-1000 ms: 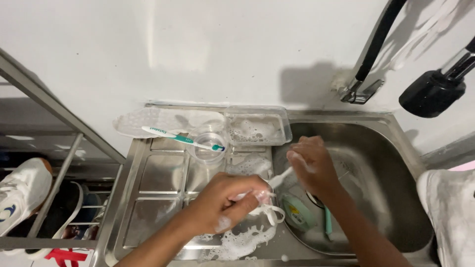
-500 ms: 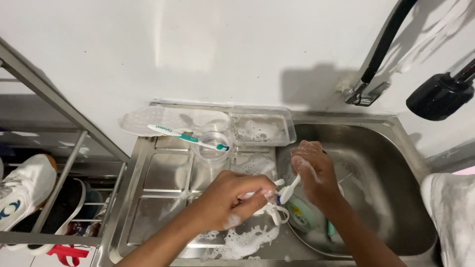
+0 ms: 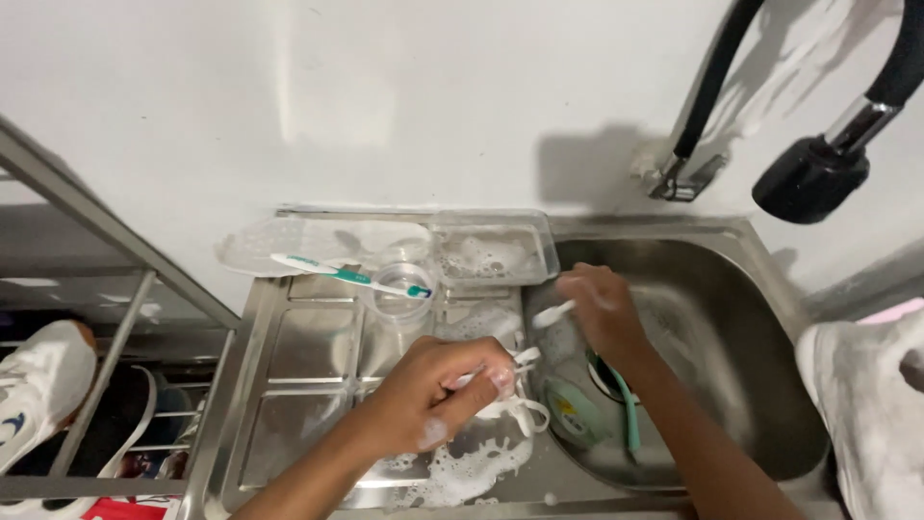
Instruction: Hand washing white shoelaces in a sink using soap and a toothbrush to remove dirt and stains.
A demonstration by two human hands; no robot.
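My left hand [image 3: 438,390] grips a white shoelace [image 3: 515,409], soapy and looped, over the steel drainboard [image 3: 308,385]. A little to its right, above the sink's left edge, my right hand [image 3: 597,308] holds a white brush [image 3: 551,314] whose head points at the lace. Foam [image 3: 462,472] lies on the drainboard below my left hand.
A teal and white toothbrush [image 3: 346,276] rests across a small clear cup [image 3: 399,289]. Behind stands a clear plastic tray [image 3: 491,250] with suds. A green item [image 3: 577,409] lies in the sink basin [image 3: 712,347]. A black faucet hose [image 3: 818,173] hangs at right. White sneakers [image 3: 38,385] sit left and right [image 3: 866,404].
My right hand has lifted a little and drawn the brush away from the lace, toward the sink's back left. The left hand stays put on the lace.
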